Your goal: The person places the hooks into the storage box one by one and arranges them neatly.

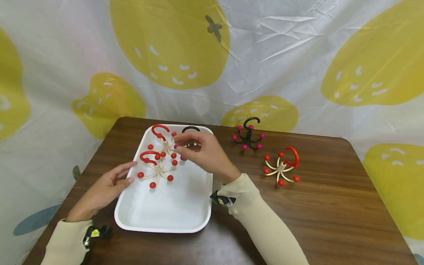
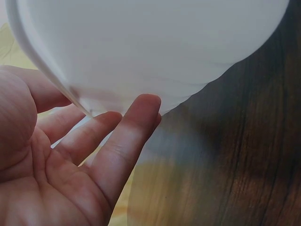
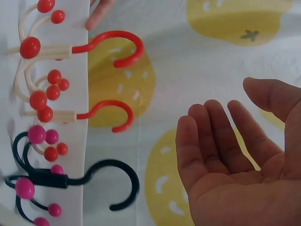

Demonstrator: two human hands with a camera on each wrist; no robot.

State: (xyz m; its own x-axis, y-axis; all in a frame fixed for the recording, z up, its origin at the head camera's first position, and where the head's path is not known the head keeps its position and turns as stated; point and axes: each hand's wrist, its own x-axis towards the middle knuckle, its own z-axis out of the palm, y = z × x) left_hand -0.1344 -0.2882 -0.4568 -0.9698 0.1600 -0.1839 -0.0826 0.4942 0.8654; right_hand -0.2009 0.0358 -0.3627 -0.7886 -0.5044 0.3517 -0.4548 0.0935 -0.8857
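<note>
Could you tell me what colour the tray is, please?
White; the tray shows best in the head view.

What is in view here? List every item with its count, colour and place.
Tray: one, white, on the table's left half.
Red-and-cream hook hangers: two in the tray, one on the table right of it.
Black hook hangers with pink balls: one in the tray's far end, one on the table beyond it.
Table: one, dark wood.
Backdrop cloth: one, white with yellow fruit shapes.
Left hand: open, fingers at the tray's left rim.
Right hand: open, over the hangers in the tray.
</note>
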